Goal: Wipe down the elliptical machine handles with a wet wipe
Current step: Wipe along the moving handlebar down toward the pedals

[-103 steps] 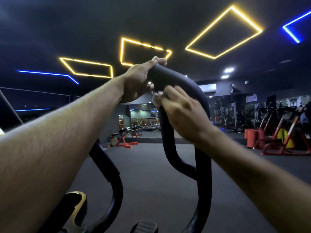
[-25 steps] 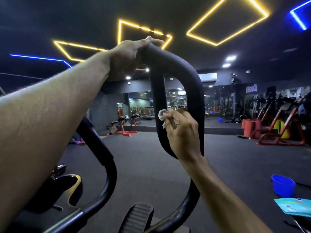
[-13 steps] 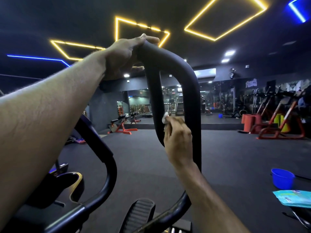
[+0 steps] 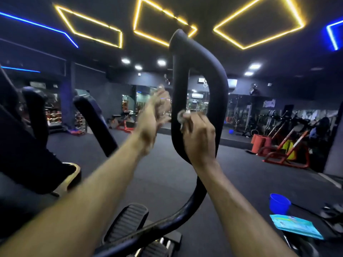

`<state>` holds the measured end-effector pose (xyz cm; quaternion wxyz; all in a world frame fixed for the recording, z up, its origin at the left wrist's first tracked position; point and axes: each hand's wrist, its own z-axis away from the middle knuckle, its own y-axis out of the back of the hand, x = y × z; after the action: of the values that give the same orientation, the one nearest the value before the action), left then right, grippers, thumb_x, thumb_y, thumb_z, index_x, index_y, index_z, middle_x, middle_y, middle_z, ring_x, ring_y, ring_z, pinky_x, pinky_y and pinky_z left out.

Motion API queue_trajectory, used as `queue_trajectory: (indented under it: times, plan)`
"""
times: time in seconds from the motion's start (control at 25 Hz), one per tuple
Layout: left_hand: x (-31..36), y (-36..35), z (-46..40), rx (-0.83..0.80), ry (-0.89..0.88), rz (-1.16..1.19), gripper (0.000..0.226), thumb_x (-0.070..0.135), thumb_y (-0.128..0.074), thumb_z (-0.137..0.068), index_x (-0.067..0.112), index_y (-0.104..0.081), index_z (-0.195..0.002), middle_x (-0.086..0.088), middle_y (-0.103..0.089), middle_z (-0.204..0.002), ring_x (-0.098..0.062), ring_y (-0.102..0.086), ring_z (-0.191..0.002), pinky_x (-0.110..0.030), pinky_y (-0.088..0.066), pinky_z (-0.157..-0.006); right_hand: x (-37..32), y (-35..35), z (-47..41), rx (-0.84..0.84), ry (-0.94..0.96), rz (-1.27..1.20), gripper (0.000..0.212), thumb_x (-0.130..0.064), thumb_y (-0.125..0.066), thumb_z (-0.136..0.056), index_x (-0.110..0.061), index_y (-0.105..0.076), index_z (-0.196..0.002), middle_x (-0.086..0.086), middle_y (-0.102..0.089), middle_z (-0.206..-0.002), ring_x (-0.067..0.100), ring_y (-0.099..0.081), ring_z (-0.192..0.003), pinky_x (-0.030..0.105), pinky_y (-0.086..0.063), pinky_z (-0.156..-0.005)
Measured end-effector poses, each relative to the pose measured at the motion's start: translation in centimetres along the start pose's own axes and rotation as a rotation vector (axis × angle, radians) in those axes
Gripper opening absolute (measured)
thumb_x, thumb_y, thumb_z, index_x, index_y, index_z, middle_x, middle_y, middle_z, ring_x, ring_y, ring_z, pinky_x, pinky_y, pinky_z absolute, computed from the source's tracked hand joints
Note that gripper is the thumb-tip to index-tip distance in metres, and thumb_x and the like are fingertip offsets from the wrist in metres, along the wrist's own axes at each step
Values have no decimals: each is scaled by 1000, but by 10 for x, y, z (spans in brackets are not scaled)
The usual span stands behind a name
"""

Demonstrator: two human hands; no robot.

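Mid-wipe: right hand pinches the wet wipe against the handle; blurred left hand, grip unclear; next, rub lower

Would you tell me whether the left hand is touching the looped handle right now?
Apart. The head view shows the blurred left hand beside the looped handle, with background visible between them.

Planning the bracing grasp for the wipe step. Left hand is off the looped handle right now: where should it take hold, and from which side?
Probably the top bend of the looped handle, coming from the left. That curved tube is bare and stands clear above the right hand, which pinches the wet wipe against the loop's inner upright. The left hand is blurred, beside that upright, holding nothing; a wrap over the top would avoid the wiping path.
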<state>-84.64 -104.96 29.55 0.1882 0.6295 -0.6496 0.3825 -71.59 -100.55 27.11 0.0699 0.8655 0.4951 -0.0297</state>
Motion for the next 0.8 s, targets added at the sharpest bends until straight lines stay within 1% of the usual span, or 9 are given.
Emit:
queue_trajectory:
  times: [0.04,0.12,0.16,0.24,0.36,0.48,0.56,0.64,0.8]
  plan:
    - [-25,2,14,-55,71,-102,28,35,-44,-111,38,-59,-134,-2,-66,-130,-30,-60,-122,-36,-44,-93,2,6,8,-89,13,30,9,-5,-63,-95,-7,-70,-89,8,-68,-88,22,-63,-78,41,-52,-71]
    - [-72,4,48,-181,211,-222,36,17,-55,-105,33,-52,-137,-4,-65,-132,-27,-63,-122,-42,-50,-102,7,27,17,-217,89,51,8,-2,-67,-90,-8,-72,-93,7,-69,-93,22,-65,-83,42,-55,-75]
    - [-85,4,56,-192,231,-218,37,12,-56,-106,30,-51,-138,-5,-64,-132,-25,-65,-122,-45,-52,-107,8,31,4,-200,151,64,11,-1,-67,-90,-7,-73,-97,8,-68,-95,22,-65,-86,40,-56,-77]
    - [-91,7,50,-166,237,-200,32,13,-55,-108,21,-52,-139,-6,-65,-129,-21,-68,-118,-47,-54,-107,-1,34,-33,-90,209,88,16,-2,-66,-92,-7,-73,-106,8,-64,-99,23,-63,-90,36,-56,-80]
    - [-82,15,40,-218,272,-203,34,15,-57,-107,19,-53,-141,-2,-63,-135,-18,-69,-118,-39,-57,-103,-11,19,-49,3,217,77,10,-2,-65,-94,-3,-71,-102,8,-63,-97,20,-64,-87,36,-57,-75]
    - [-83,18,44,-234,314,-193,34,13,-55,-108,21,-54,-141,3,-58,-140,-18,-67,-120,-33,-57,-99,-6,5,-4,-28,106,76,8,2,-66,-91,-5,-67,-90,4,-64,-92,13,-61,-83,35,-56,-72]
    - [-82,17,45,-232,287,-220,31,17,-54,-109,22,-53,-140,4,-59,-137,-15,-67,-119,-33,-58,-99,2,9,27,-138,64,105,12,4,-68,-89,-8,-67,-88,2,-66,-92,9,-60,-84,34,-56,-74]
    - [-84,14,43,-216,288,-242,32,17,-55,-108,21,-53,-140,3,-60,-135,-16,-67,-119,-33,-58,-98,3,18,30,-228,103,154,12,3,-72,-86,-8,-70,-88,3,-67,-89,13,-61,-82,36,-55,-74]
    - [-84,13,42,-168,337,-236,34,12,-57,-107,18,-55,-139,-1,-60,-139,-19,-66,-122,-40,-58,-101,-19,30,-45,-131,335,249,14,-5,-65,-94,-4,-73,-105,9,-60,-92,22,-59,-87,31,-53,-75]
